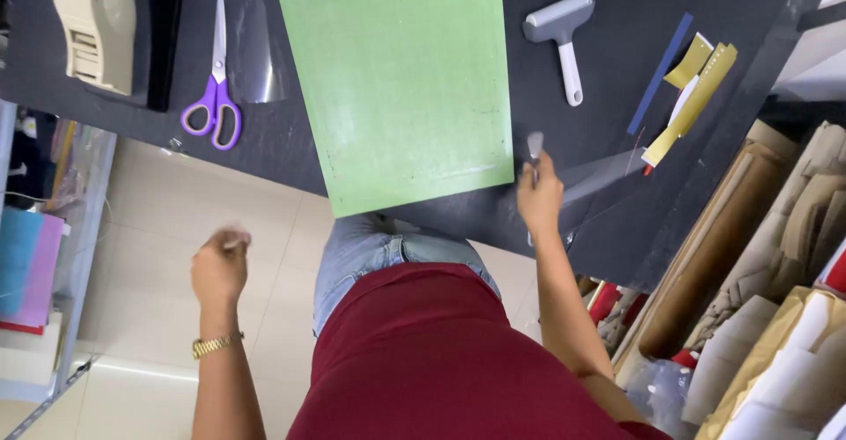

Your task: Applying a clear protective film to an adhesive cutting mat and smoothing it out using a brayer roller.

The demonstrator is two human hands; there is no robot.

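Green mat (401, 83): lies flat on the dark table (617, 220), centre top of the frame, its lower edge hanging just over the table's near edge.
Right hand (539, 195): just right of the mat's lower right corner, fingers pinched round a small grey tool (534, 146) that points up; its tip sits right by the mat's edge.
Left hand (220, 266): out over the pale floor (150, 228), lower left of the frame, well apart from the table; curled into a loose fist, blurred, and I cannot tell whether anything is in it. Gold watch (216, 345) on that wrist.
Scissors (215, 87): purple handles, lying shut on the table, left of the mat.
Clear film (260, 52): between scissors and mat.
Roller (562, 39): grey, white handle, upper right of the mat.
Strips (692, 96): blue and yellow, at the right of the table, near the roller.
Cream machine (92, 26): upper left corner.
Paper rolls (749, 272): brown and pale, stacked at the right edge of the frame.
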